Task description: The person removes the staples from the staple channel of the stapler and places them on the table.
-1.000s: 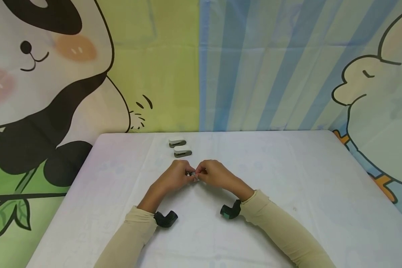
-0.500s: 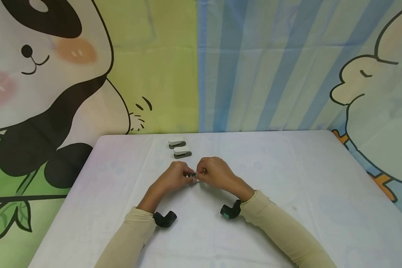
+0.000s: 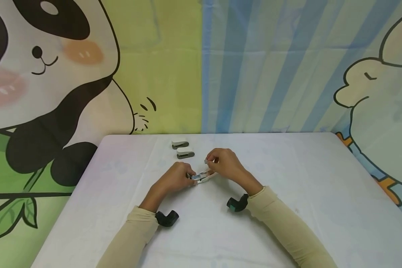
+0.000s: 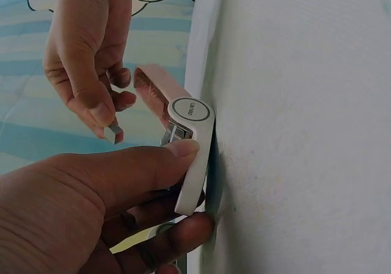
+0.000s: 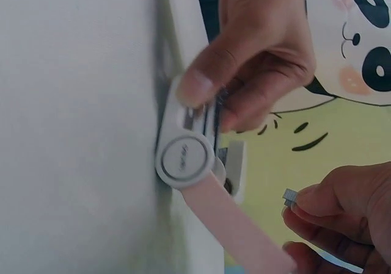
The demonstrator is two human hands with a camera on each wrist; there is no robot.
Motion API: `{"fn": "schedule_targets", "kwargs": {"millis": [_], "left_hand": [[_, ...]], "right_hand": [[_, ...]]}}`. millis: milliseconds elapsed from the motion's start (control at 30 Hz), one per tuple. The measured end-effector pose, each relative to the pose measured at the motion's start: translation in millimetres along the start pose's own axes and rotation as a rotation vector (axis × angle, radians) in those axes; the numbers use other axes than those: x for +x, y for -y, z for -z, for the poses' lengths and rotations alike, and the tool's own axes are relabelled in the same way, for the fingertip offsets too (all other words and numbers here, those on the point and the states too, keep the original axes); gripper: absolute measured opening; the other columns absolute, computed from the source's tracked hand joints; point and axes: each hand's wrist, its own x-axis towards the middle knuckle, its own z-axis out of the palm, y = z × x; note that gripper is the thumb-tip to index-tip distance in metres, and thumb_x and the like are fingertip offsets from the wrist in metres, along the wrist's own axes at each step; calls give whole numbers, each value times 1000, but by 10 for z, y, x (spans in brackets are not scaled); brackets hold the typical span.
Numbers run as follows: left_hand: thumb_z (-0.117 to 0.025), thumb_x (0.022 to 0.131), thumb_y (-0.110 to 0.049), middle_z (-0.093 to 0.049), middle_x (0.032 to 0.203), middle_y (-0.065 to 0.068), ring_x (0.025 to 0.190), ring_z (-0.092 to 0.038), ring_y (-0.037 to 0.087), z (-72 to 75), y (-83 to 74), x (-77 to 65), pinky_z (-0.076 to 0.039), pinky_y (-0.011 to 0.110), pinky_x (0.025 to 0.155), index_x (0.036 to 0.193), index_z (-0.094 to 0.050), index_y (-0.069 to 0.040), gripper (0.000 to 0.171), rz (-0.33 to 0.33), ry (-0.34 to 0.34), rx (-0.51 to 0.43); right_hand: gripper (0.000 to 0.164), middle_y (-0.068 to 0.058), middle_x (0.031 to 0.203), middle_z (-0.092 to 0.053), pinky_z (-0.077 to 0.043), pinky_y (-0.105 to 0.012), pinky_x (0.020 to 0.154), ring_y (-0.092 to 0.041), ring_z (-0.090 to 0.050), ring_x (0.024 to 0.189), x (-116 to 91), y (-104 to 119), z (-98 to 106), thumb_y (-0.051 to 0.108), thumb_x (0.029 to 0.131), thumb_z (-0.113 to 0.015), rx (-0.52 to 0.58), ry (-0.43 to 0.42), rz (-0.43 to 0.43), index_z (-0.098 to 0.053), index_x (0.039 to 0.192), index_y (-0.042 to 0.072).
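Note:
My left hand (image 3: pixel 176 176) grips a small white stapler (image 4: pixel 198 158) with a pink top arm (image 5: pixel 235 222); its thumb lies along the body in the left wrist view. The stapler is swung wide apart, and its metal staple channel (image 3: pixel 198 176) shows. Between thumb and fingertip, my right hand (image 3: pixel 226 163) pinches a short strip of staples (image 5: pixel 290 196), held apart from the metal channel. In the left wrist view that right hand (image 4: pixel 91 54) is above the left one, beside the pink arm.
Two white and grey staplers, a farther one (image 3: pixel 179 144) and a nearer one (image 3: pixel 185 153), lie on the white table (image 3: pixel 288 167) beyond my left hand. A printed cartoon curtain (image 3: pixel 174 74) hangs along the table's back edge.
My right hand has drawn away from the left, up and to the right, and now holds the staple strip in plain view. More of the spread stapler shows. The left hand stays nearly in place.

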Motion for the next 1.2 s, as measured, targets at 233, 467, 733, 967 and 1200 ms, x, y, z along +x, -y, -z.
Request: {"fn": "schedule_targets", "kwargs": {"millis": [233, 467, 733, 967, 1200], "left_hand": [[-81, 77, -6, -64, 81, -1, 68, -53, 10, 8, 13, -8, -45, 27, 62, 98, -76, 0, 22, 30, 32, -10], [-81, 79, -9, -59, 82, -3, 72, -53, 11, 16, 31, -8, -44, 27, 63, 99, -77, -3, 21, 22, 93, -32], [-81, 78, -8, -59, 78, -5, 72, -51, 12, 61, 36, -69, -43, 26, 63, 99, -77, -5, 22, 46, 136, -51], [-80, 78, -8, -59, 78, -5, 73, -52, 12, 61, 43, -78, -44, 27, 63, 99, -78, -5, 21, 40, 136, -62], [-81, 78, -8, -60, 78, -4, 74, -53, 13, 78, 38, -75, -44, 28, 64, 99, -77, -4, 22, 52, 129, -80]], "right_hand": [[7, 1, 98, -69, -44, -30, 61, -13, -54, 70, 67, -130, 53, 9, 88, -68, -16, -3, -70, -76, 88, 9], [8, -2, 95, -71, -42, -31, 65, -16, -53, 74, 180, -410, 122, 6, 87, -68, 2, 59, -71, -75, 84, 9], [11, -3, 91, -70, -42, -32, 59, -18, -52, 65, 470, -683, 115, 12, 90, -66, 1, 69, -139, -76, 92, 9], [11, -6, 97, -70, -44, -33, 64, -19, -55, 70, 731, -830, 110, 12, 89, -66, -49, 113, -147, -77, 91, 8], [10, -7, 93, -71, -44, -33, 66, -20, -56, 75, 808, -877, 68, 7, 87, -67, -114, 173, -131, -76, 90, 4]]}}
